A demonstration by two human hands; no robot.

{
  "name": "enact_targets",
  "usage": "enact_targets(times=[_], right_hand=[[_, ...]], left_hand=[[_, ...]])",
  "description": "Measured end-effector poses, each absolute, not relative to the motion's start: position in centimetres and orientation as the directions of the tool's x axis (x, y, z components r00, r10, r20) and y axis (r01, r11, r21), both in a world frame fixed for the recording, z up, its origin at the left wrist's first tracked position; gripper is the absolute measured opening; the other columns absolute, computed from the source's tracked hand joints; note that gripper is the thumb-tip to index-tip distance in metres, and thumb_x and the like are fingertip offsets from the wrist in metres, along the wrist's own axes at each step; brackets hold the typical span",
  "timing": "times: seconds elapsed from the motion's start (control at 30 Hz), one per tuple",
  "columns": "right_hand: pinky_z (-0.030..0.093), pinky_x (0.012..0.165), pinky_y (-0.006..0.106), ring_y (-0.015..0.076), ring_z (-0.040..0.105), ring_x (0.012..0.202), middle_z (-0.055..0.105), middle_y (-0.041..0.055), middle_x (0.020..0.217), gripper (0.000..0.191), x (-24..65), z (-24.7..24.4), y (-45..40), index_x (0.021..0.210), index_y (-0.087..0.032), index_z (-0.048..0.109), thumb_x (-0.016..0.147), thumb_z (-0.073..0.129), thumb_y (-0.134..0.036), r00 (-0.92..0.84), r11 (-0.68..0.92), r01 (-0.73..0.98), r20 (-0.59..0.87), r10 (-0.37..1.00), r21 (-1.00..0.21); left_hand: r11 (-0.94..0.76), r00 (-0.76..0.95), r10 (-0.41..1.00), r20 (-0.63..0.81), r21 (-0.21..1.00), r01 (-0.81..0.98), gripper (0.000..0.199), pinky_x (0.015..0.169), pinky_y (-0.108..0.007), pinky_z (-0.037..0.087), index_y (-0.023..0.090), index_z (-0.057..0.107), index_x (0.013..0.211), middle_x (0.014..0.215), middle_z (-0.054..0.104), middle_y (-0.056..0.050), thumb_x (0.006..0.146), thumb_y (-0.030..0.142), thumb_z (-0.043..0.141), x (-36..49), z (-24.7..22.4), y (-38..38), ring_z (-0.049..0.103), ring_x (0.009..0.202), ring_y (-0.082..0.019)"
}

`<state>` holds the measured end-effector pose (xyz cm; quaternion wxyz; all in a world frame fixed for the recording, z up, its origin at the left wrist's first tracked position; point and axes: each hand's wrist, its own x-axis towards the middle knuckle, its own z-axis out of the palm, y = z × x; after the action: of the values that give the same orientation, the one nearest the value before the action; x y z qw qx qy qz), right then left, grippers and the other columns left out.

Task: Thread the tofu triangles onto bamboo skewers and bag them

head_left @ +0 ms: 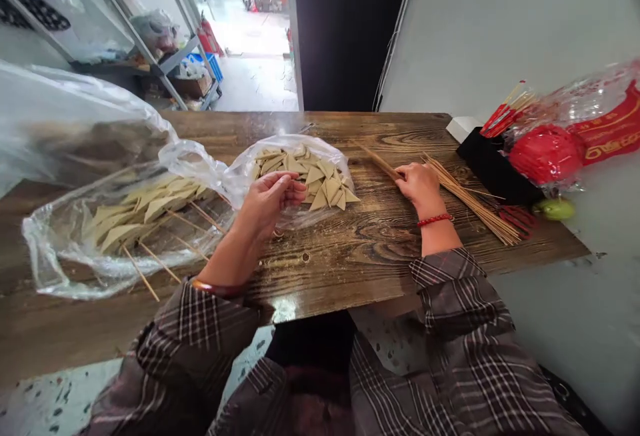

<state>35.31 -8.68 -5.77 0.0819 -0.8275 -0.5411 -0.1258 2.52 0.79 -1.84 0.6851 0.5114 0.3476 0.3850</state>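
Many tan triangular pieces (327, 179) lie heaped on a clear plastic bag at the middle of the wooden table. My left hand (275, 199) is over the heap's left edge, its fingers curled together; what they hold, if anything, is too small to name. My right hand (419, 186) is closed on a thin wooden stick (377, 159) that points to the back left. Beside that hand lies a bundle of thin sticks (475, 209). At the left, skewered tan pieces (155, 206) rest in an open clear bag (60, 256), their sticks pointing toward me.
A black holder (495, 166) with red-wrapped sticks stands at the right, near a red plastic package (547, 156), red-handled scissors (517, 219) and a green fruit (555, 208). Shelves (175, 56) and a doorway are behind the table (350, 263).
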Motion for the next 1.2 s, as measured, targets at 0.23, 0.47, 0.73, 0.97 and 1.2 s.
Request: enact_targets(times=[0.23, 0.47, 0.73, 0.97, 1.2], right_hand=[[0.039, 0.076, 0.038, 0.0256, 0.058, 0.083, 0.072, 0.0121, 0.093, 0.033, 35.5, -5.9, -8.6, 0.110, -0.019, 0.075, 0.082, 0.058, -0.021, 0.332, -0.359, 0.933, 0.393, 0.857, -0.006], [0.040, 0.079, 0.038, 0.0245, 0.057, 0.085, 0.072, 0.0086, 0.094, 0.032, 26.5, -2.5, -9.1, 0.103, -0.022, 0.071, 0.098, 0.047, -0.043, 0.147, -0.067, 0.988, 0.726, 0.672, -0.138], [0.040, 0.077, 0.040, 0.0285, 0.053, 0.091, 0.066, 0.0134, 0.101, 0.047, 21.6, -4.6, -8.2, 0.121, -0.020, 0.068, 0.094, 0.050, -0.055, -0.006, -0.004, 1.000, 0.509, 0.861, 0.018], [0.043, 0.083, 0.041, 0.0292, 0.055, 0.097, 0.064, 0.0127, 0.110, 0.038, 22.0, -5.0, -8.1, 0.119, -0.023, 0.069, 0.093, 0.056, -0.047, 0.029, 0.003, 0.998, 0.486, 0.874, -0.065], [0.045, 0.086, 0.040, 0.0285, 0.058, 0.100, 0.066, 0.0116, 0.111, 0.027, 20.2, -5.2, -8.5, 0.112, -0.021, 0.065, 0.089, 0.061, -0.035, 0.067, 0.044, 0.976, 0.489, 0.870, -0.212]], left_hand=[[0.198, 0.439, 0.894, -0.093, 0.959, -0.200, 0.019, 0.059, -0.022, 0.053, 0.011, 0.066, 0.094, 0.077, 0.072, -0.006, 0.085, 0.028, 0.066, 2.7, -1.9, 0.7, 0.067, 0.060, -0.011], [0.222, 0.450, 0.888, -0.094, 0.945, -0.240, 0.013, 0.058, -0.022, 0.051, 0.010, 0.065, 0.092, 0.075, 0.070, -0.006, 0.088, 0.022, 0.063, 2.6, -1.9, 0.2, 0.065, 0.058, -0.010], [0.223, 0.487, 0.871, -0.060, 0.933, -0.283, 0.017, 0.061, -0.024, 0.051, 0.011, 0.064, 0.093, 0.075, 0.070, -0.005, 0.086, 0.026, 0.065, 2.7, -2.3, 0.0, 0.066, 0.059, -0.011], [0.242, 0.486, 0.870, -0.082, 0.931, -0.275, 0.012, 0.060, -0.022, 0.050, 0.011, 0.062, 0.092, 0.074, 0.070, -0.004, 0.089, 0.022, 0.061, 2.8, -2.2, -0.2, 0.065, 0.057, -0.009], [0.258, 0.501, 0.862, -0.076, 0.917, -0.304, 0.012, 0.059, -0.022, 0.050, 0.012, 0.063, 0.091, 0.072, 0.069, -0.003, 0.088, 0.023, 0.062, 2.9, -1.9, -0.2, 0.064, 0.056, -0.009]])
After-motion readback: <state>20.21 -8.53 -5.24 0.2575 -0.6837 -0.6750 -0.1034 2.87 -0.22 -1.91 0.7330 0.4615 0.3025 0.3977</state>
